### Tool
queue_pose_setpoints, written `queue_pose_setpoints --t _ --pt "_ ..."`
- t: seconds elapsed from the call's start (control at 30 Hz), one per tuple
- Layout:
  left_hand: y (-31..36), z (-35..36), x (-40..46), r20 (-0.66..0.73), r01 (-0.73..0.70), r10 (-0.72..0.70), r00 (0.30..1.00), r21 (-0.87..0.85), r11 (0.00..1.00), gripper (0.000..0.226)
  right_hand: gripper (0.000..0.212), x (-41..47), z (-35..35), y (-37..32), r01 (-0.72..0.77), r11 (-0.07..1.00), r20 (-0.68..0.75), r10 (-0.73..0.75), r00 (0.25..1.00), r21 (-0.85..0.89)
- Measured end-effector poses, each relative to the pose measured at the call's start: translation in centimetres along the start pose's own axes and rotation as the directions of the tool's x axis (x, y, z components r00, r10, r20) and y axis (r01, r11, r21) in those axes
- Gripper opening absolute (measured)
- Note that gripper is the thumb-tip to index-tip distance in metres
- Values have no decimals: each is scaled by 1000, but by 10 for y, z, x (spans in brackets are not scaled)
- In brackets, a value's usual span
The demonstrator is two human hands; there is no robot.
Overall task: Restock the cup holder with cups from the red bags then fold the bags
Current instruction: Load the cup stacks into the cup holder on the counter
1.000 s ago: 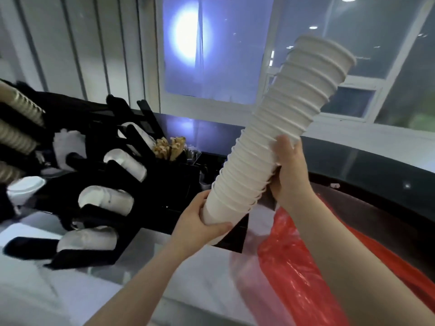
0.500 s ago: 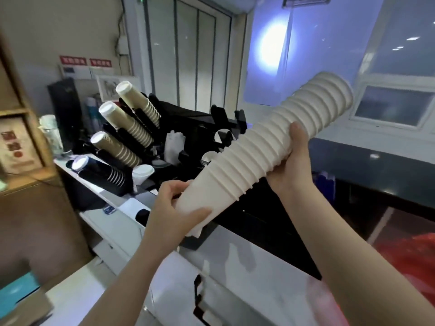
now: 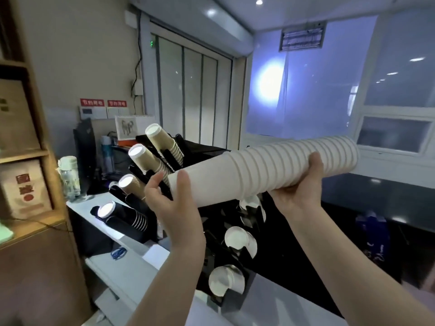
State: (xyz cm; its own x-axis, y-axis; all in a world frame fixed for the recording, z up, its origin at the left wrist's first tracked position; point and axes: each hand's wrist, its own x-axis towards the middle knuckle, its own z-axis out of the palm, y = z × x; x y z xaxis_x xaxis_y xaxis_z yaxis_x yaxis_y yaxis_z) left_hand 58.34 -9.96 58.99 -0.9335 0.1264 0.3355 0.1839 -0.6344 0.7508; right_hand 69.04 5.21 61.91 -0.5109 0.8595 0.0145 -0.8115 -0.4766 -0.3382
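Observation:
A long stack of white paper cups (image 3: 263,170) lies almost level in the air above the counter. My right hand (image 3: 299,191) grips the stack from below near its wide end, thumb over the top. My left hand (image 3: 174,205) cups the narrow closed end, thumb on the near side and fingers behind it. Below stands the black cup holder (image 3: 164,165), with slanted slots holding tan cup stacks (image 3: 150,161) and a black cup stack (image 3: 122,215). Lower slots on its right side show white cup ends (image 3: 240,240). No red bag is in view.
The white counter (image 3: 146,274) runs from left to lower right. A wooden shelf (image 3: 26,151) with brown paper bags stands at the left. A clear bottle (image 3: 69,177) sits on the counter's far end. A dark blue bag (image 3: 374,241) lies past the counter at right.
The stack has tilted down from steep to almost level and swung left toward the holder. My view turned left, and the red bag left the frame. Both hands kept their grip.

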Motion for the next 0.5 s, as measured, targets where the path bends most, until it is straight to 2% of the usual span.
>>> queue_pose_setpoints --t 0.07,0.13,0.23,0.3,0.4,0.5 --pt "4 0 15 45 -10 19 999 -186 983 41 76 6 15 16 61 998 -22 -60 998 25" --pt "6 -2 27 93 -58 93 991 -329 943 53 71 11 27 37 88 996 -5 -88 996 28" --pt "10 0 50 147 -151 207 967 -321 935 69 68 21 41 68 74 995 68 -78 995 68" --pt "16 4 69 194 -158 232 953 -334 929 77 67 29 47 83 69 992 105 -80 991 105" --pt "21 11 97 323 -121 239 916 -345 931 66 68 43 48 96 70 996 133 -78 988 62" --pt "20 13 114 404 -180 293 867 -294 939 59 75 55 41 106 16 999 172 -11 985 -30"
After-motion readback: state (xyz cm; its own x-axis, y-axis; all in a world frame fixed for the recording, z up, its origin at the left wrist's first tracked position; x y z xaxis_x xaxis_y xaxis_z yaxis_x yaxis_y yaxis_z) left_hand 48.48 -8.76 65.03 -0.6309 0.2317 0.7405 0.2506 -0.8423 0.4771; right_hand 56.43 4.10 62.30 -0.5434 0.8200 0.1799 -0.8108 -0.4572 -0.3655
